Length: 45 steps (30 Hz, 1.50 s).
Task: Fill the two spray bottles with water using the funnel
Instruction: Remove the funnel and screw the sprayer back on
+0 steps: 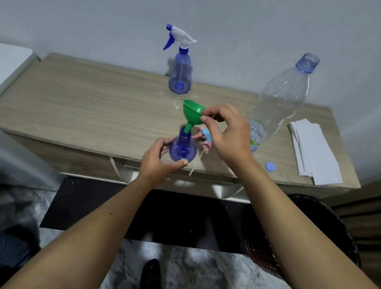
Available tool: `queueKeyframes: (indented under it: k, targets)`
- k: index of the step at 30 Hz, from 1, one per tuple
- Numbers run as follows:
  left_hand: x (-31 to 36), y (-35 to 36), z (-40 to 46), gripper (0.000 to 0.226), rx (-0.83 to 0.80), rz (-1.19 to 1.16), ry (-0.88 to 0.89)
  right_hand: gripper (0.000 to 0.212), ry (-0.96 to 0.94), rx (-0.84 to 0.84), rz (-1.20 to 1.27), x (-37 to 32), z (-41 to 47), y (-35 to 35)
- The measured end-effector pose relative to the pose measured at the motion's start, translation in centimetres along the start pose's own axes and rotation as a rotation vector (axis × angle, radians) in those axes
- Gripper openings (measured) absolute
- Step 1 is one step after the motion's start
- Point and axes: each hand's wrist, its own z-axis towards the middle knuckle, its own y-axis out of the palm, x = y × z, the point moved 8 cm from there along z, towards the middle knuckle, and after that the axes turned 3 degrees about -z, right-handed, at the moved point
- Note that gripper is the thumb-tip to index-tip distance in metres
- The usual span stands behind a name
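Note:
An open blue spray bottle [183, 148] stands near the table's front edge, and my left hand [160, 162] grips its body. A green funnel [192, 115] has its spout in the bottle's neck and leans to the left. My right hand [227, 131] pinches the funnel's rim. The bottle's pink and blue spray head [205, 139] lies on the table just right of it, its tube hanging over the edge. A second blue spray bottle [180, 76], with its white and blue trigger head on, stands at the back of the table.
A large clear plastic water bottle [281, 94] stands open at the right, its blue cap [270, 166] lying near the front edge. Folded white paper towels [313, 150] lie at the far right of the wooden table [86, 105]. A wall is behind.

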Motion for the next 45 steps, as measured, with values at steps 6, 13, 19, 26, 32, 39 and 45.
queueKeyframes:
  k: [6, 13, 19, 26, 32, 39, 45]
  targets:
    - [-0.3, 0.0, 0.1, 0.076, 0.003, 0.026, -0.012, 0.007, 0.309, 0.128, 0.158, 4.3, 0.4, 0.1]
    - [0.0, 0.1, 0.4, 0.081, -0.011, 0.099, 0.079, 0.009, 0.521, 0.121, 0.055, 10.1, -0.2, 3.6]
    - [0.2, -0.2, 0.3, 0.08, 0.006, 0.114, 0.136, 0.009, 0.586, 0.076, -0.048, 13.4, -1.0, 6.3]
    - [-0.1, -0.2, 0.5, 0.076, 0.033, 0.072, 0.117, 0.01, 0.619, 0.073, -0.102, 15.3, -1.0, 8.1]
    - [-0.7, -0.2, 0.6, 0.077, 0.052, 0.062, 0.104, 0.009, 0.624, 0.068, -0.13, 15.9, -1.2, 8.8]
    - [-0.9, -0.2, 0.5, 0.077, 0.057, 0.055, 0.097, 0.011, 0.634, 0.075, -0.106, 15.4, -1.6, 8.7]
    - [-0.5, -0.2, 0.4, 0.076, 0.049, 0.052, 0.098, 0.04, 0.611, 0.0, -0.078, 13.6, -2.8, 8.1]
